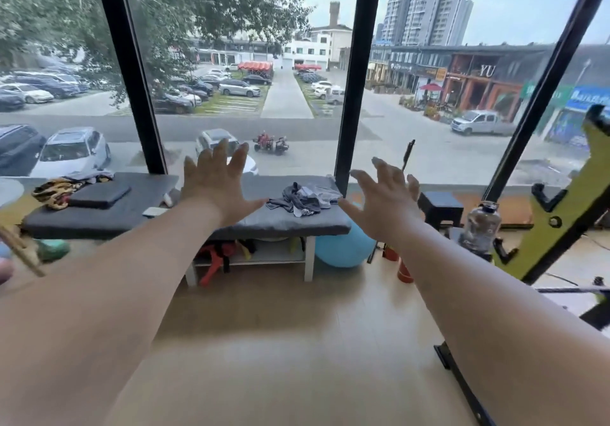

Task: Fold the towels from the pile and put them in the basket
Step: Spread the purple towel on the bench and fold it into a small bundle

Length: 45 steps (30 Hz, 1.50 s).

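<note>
Fingers [214, 154] of both the left hand [218, 187] and right hand [386, 201] are spread wide, empty. The towels [305, 197] lie heaped near the table's [280, 222] right end. No basket shows; a hasty grab could drag several off that edge.

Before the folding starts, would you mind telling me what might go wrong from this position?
1. Both hands, left and right, are spread open and empty in mid-air, apart from the crumpled grey towel pile on the padded bench, so nothing is gripped yet.
2. The pile sits near the bench's right end; a careless pull might drag pieces off.
3. No basket can be made out.
</note>
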Available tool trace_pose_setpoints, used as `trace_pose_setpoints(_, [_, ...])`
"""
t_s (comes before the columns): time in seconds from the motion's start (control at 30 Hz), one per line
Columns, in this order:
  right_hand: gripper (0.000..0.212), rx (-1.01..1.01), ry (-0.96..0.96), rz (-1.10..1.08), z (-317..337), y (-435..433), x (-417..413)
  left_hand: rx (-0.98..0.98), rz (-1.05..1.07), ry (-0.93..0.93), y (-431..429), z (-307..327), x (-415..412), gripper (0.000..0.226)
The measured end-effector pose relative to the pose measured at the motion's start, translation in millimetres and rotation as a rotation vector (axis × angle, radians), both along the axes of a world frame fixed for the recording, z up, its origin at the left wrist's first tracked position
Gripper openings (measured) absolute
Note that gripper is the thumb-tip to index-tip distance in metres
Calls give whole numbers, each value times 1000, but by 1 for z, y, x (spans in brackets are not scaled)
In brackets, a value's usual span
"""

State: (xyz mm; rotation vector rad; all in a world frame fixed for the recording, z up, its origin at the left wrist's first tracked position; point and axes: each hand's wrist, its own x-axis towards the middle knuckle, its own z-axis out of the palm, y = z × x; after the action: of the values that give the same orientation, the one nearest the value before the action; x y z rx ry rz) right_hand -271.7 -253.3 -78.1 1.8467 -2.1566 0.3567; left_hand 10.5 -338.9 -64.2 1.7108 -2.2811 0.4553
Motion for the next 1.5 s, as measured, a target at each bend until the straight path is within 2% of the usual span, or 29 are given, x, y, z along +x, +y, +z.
trace_pose_setpoints(0.2, [64, 119, -87, -20, -44, -121, -33, 102, -41, -12, -119, -40, -36, 95])
trace_pose_setpoints(0.33, [66, 148, -124, -10, -71, -216, -72, 164, -4, -20, -200, -65, -69, 92])
trace_pose_setpoints(0.47, [67, 228, -187, 0, -92, -310, -113, 309, 36, -31, -283, -78, -112, 91])
trace_pose_setpoints(0.6, [66, 309, -177, 16, -114, -398, -142, 353, 19, 23, -367, -92, -143, 91])
trace_pose_setpoints(0.87, [68, 432, -176, 57, -164, -570, -157, 512, 53, 81, -536, -168, -160, 93])
trace_pose_setpoints(1.1, [68, 517, -247, -37, -215, -723, -156, 634, -11, 163, -690, -223, -164, 88])
trace_pose_setpoints(1.5, [61, 719, -367, -67, -304, -907, -182, 819, -34, 157, -902, -288, -198, 81])
